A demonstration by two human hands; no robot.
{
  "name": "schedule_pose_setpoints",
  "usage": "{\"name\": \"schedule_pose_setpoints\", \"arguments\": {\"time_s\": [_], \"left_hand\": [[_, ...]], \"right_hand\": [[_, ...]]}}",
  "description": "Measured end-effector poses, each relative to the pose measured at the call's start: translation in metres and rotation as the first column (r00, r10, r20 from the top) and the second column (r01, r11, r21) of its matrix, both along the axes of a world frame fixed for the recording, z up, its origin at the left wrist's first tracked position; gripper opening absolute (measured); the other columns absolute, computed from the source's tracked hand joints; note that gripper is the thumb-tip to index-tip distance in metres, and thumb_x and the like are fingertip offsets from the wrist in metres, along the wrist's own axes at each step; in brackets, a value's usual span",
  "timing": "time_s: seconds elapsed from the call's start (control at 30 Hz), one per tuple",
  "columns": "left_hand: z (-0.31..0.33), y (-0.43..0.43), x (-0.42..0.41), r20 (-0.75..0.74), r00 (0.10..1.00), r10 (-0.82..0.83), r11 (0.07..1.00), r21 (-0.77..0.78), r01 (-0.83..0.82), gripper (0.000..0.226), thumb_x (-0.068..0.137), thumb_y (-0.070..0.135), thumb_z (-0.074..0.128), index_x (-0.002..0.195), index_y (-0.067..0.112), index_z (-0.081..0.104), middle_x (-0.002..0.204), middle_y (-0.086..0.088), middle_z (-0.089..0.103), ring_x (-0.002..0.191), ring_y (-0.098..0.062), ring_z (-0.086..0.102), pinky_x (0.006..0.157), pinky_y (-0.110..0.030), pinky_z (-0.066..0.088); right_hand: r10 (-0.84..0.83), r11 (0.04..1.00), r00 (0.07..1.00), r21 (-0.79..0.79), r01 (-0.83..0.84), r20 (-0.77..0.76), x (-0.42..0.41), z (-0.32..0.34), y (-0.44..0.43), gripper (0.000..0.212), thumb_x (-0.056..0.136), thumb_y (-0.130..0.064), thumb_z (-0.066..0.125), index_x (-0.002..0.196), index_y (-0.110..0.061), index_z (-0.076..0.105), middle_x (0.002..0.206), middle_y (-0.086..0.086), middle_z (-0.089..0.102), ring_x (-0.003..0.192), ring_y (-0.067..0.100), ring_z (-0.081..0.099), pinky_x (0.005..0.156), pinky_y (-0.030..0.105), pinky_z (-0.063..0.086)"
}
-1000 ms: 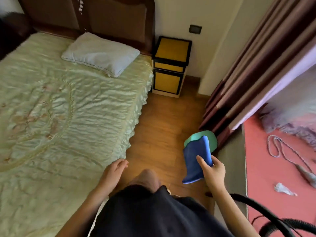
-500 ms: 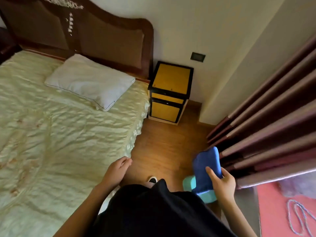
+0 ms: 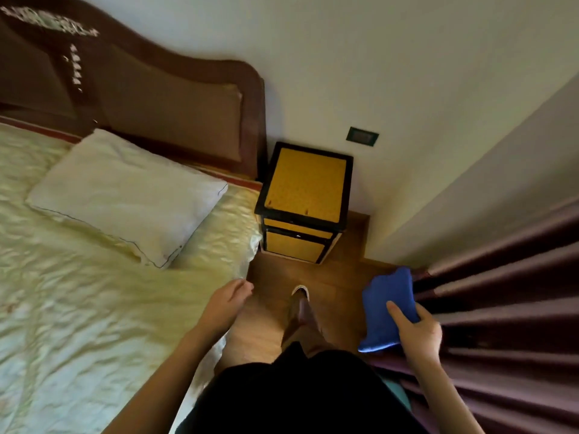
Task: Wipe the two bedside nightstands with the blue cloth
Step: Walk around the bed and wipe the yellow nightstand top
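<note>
A yellow nightstand (image 3: 305,189) with black edges stands against the wall, right of the bed's headboard. Its top is bare. My right hand (image 3: 418,332) holds the blue cloth (image 3: 383,308), which hangs folded at waist height near the curtain, well short of the nightstand. My left hand (image 3: 227,305) hangs empty with loosely curled fingers beside the bed's edge. Only one nightstand is in view.
The bed (image 3: 94,292) with a pale green cover and a white pillow (image 3: 125,195) fills the left. Dark purple curtains (image 3: 507,308) hang on the right. A strip of wooden floor (image 3: 272,308) leads to the nightstand. A wall socket (image 3: 362,136) sits above it.
I have walked toward the nightstand, which now looks larger and closer. The cloth stays in my right hand. The green object on the floor has passed almost out of sight.
</note>
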State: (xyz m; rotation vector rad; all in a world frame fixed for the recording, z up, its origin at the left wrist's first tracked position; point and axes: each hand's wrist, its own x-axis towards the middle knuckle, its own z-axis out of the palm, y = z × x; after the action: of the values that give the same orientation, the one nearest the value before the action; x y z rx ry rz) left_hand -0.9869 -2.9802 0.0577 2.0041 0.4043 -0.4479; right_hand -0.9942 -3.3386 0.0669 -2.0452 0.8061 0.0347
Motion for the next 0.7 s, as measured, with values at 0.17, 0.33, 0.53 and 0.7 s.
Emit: {"name": "schedule_pose_setpoints", "arguments": {"time_s": [0.17, 0.33, 0.53, 0.7], "left_hand": [[-0.009, 0.015, 0.075, -0.07, 0.994, 0.08, 0.995, 0.068, -0.075, 0.027, 0.09, 0.035, 0.048, 0.083, 0.016, 0.067, 0.085, -0.007, 0.071, 0.085, -0.024, 0.067, 0.082, -0.043, 0.049], [-0.009, 0.029, 0.168, -0.078, 0.996, 0.053, 0.99, 0.136, -0.042, 0.029, 0.086, 0.043, 0.043, 0.084, 0.026, 0.065, 0.089, -0.003, 0.072, 0.086, -0.023, 0.066, 0.084, -0.045, 0.05], [-0.025, 0.036, 0.274, -0.098, 0.992, -0.075, 0.983, 0.157, 0.09, 0.03, 0.097, 0.036, 0.044, 0.099, 0.017, 0.066, 0.097, -0.004, 0.069, 0.093, -0.021, 0.064, 0.082, -0.039, 0.048], [-0.076, 0.037, 0.358, -0.069, 0.989, -0.128, 0.98, 0.145, 0.137, 0.03, 0.1, 0.032, 0.04, 0.109, 0.014, 0.062, 0.105, -0.004, 0.066, 0.099, -0.021, 0.062, 0.084, -0.036, 0.046]], "right_hand": [[0.07, 0.992, 0.997, 0.109, -0.066, -0.026, 0.123, -0.004, 0.026, 0.019, 0.08, -0.022, 0.078, 0.08, -0.006, 0.069, 0.08, 0.013, 0.072, 0.075, 0.03, 0.068, 0.067, 0.046, 0.056], [0.148, 0.969, 0.989, 0.196, -0.147, 0.009, 0.231, 0.006, 0.058, 0.011, 0.084, -0.02, 0.075, 0.085, -0.011, 0.069, 0.08, 0.005, 0.07, 0.075, 0.025, 0.066, 0.074, 0.051, 0.056], [0.138, 0.959, 0.989, 0.242, -0.149, 0.061, 0.323, -0.011, 0.095, 0.023, 0.086, -0.021, 0.072, 0.083, 0.001, 0.064, 0.081, 0.021, 0.066, 0.078, 0.042, 0.062, 0.071, 0.059, 0.052], [0.103, 0.944, 0.993, 0.308, -0.115, 0.057, 0.38, -0.06, 0.129, 0.042, 0.081, -0.029, 0.076, 0.085, 0.01, 0.061, 0.085, 0.033, 0.061, 0.079, 0.049, 0.059, 0.07, 0.06, 0.052]]}}
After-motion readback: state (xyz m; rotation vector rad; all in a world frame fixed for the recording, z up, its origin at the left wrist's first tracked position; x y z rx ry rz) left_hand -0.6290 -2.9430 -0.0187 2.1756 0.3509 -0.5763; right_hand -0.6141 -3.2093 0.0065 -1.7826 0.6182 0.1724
